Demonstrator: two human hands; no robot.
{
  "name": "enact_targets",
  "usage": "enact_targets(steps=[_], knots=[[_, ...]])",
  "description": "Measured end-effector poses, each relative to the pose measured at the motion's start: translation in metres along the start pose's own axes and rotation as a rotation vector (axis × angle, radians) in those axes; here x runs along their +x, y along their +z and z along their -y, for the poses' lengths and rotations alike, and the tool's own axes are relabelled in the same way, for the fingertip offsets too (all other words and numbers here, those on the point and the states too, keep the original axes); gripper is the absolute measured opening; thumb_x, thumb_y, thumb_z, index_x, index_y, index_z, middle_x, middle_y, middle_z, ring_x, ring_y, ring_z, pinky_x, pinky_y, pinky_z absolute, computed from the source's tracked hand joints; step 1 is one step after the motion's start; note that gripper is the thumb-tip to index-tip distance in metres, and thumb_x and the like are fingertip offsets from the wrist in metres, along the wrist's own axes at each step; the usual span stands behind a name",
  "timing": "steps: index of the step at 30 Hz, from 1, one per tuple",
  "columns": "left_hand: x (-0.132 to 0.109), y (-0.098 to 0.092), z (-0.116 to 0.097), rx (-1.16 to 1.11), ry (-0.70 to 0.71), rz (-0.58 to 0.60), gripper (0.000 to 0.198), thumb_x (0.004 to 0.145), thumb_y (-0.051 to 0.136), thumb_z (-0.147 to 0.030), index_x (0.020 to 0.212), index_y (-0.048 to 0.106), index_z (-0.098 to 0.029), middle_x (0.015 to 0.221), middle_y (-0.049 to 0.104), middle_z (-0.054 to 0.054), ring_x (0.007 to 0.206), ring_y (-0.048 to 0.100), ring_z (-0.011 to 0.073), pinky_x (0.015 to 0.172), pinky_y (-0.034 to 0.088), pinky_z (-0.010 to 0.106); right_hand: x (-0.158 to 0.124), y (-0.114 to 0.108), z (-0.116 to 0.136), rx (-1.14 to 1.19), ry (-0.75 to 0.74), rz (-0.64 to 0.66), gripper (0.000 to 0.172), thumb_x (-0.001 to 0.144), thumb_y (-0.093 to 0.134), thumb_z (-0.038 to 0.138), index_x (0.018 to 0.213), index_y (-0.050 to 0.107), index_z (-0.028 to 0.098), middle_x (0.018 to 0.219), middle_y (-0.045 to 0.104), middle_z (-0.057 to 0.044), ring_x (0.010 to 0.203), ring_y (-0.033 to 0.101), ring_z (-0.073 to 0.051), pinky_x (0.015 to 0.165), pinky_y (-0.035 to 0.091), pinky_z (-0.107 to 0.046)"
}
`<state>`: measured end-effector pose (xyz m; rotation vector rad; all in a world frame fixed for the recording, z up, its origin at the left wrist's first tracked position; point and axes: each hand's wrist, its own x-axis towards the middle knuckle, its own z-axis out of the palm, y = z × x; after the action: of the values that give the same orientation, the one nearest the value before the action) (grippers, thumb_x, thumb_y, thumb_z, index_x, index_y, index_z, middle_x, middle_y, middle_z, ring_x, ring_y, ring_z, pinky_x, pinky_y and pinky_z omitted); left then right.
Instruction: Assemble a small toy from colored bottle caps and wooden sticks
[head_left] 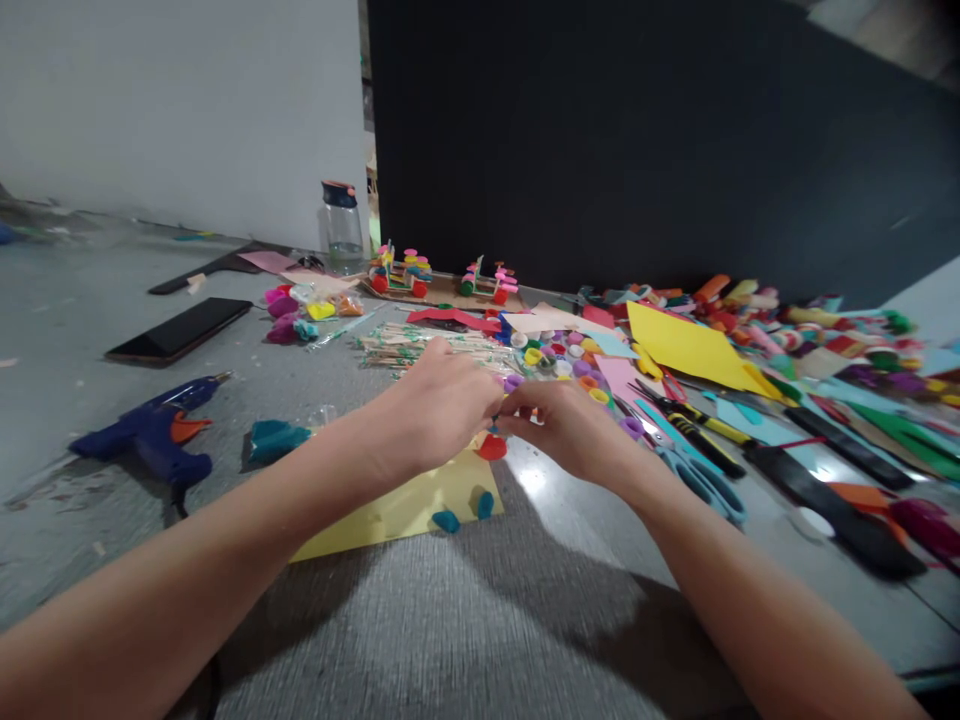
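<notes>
Where the gray tabletop (420,630) lies before the person, it bears a pale yellow sheet (405,512). Near the sheet's far right corner, the left hand (442,405) and right hand (581,430) meet; the right fingers draw close at their tips, the left fingers are largely hidden, and whether either set is clamped on anything cannot be told. Left of the sheet lies a blue glue gun (161,435), with a crumpled teal piece (274,440) between it and the sheet. By the sheet's right edge, just below the fingers, is a small red piece (492,448). Two smaller blue pieces (447,521) rest near the sheet's front edge.
</notes>
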<state>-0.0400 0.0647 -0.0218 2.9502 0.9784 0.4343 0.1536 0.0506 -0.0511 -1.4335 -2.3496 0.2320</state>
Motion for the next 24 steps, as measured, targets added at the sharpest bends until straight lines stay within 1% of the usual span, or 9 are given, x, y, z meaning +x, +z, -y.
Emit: enact_targets(steps=[3,5,8,14,17,21,24], knots=[[0.0030,0.0018,-0.0028,0.077,-0.080,0.063,0.015,0.090,0.052,-0.017,0.079,0.062,-0.017,0.080,0.068,0.005,0.081,0.059,0.0226,0.078,0.031,0.038,0.0003,0.0003,0.0012,0.012,-0.005,-0.002,0.013,0.089,0.064,0.027,0.094,0.075,0.023,0.087,0.076,-0.003,0.073,0.064,-0.015,0.063,0.040,-0.027],[0.0031,0.0020,-0.0032,0.094,-0.099,0.070,0.012,0.089,0.052,-0.015,0.081,0.061,-0.017,0.080,0.068,0.005,0.082,0.060,0.0238,0.077,0.031,0.039,0.0002,0.0007,0.0022,0.031,-0.003,-0.005,0.013,0.089,0.064,0.026,0.093,0.075,0.023,0.087,0.076,-0.003,0.073,0.065,-0.015,0.062,0.041,-0.027],[0.0014,0.0016,-0.0023,0.088,-0.132,0.091,0.013,0.089,0.051,-0.013,0.081,0.060,-0.018,0.077,0.068,0.004,0.080,0.061,0.0234,0.078,0.031,0.039,0.0004,0.0017,0.0028,0.057,0.001,-0.007,0.013,0.089,0.063,0.026,0.093,0.075,0.023,0.084,0.076,-0.002,0.071,0.064,-0.014,0.061,0.040,-0.027],[0.0001,0.0014,-0.0012,0.061,-0.147,0.106,0.011,0.092,0.053,-0.018,0.084,0.060,-0.018,0.083,0.070,0.005,0.081,0.060,0.0232,0.078,0.030,0.038,0.0022,0.0054,0.0013,0.056,0.015,-0.014,0.013,0.089,0.064,0.025,0.093,0.076,0.025,0.080,0.075,0.000,0.066,0.061,-0.013,0.060,0.037,-0.026],[0.0012,0.0015,-0.0009,0.062,-0.159,0.116,0.011,0.093,0.053,-0.020,0.085,0.061,-0.017,0.085,0.071,0.006,0.084,0.061,0.0243,0.079,0.030,0.038,0.0023,0.0070,0.0008,0.051,0.017,-0.004,0.013,0.089,0.063,0.025,0.093,0.076,0.025,0.080,0.075,0.000,0.066,0.060,-0.013,0.060,0.037,-0.027],[0.0020,0.0009,-0.0012,0.044,-0.159,0.103,0.016,0.095,0.049,-0.020,0.086,0.062,-0.018,0.084,0.071,0.006,0.084,0.061,0.0247,0.080,0.030,0.040,0.0019,0.0074,0.0010,0.046,0.025,0.001,0.014,0.090,0.063,0.025,0.095,0.076,0.025,0.081,0.075,-0.001,0.067,0.061,-0.013,0.061,0.038,-0.027],[0.0024,0.0004,-0.0031,0.019,-0.172,0.104,0.018,0.095,0.049,-0.020,0.084,0.063,-0.017,0.087,0.071,0.006,0.087,0.061,0.0243,0.081,0.030,0.041,0.0019,0.0077,0.0007,0.043,0.015,0.003,0.014,0.090,0.062,0.025,0.095,0.075,0.024,0.081,0.075,-0.002,0.067,0.061,-0.013,0.061,0.038,-0.027]])
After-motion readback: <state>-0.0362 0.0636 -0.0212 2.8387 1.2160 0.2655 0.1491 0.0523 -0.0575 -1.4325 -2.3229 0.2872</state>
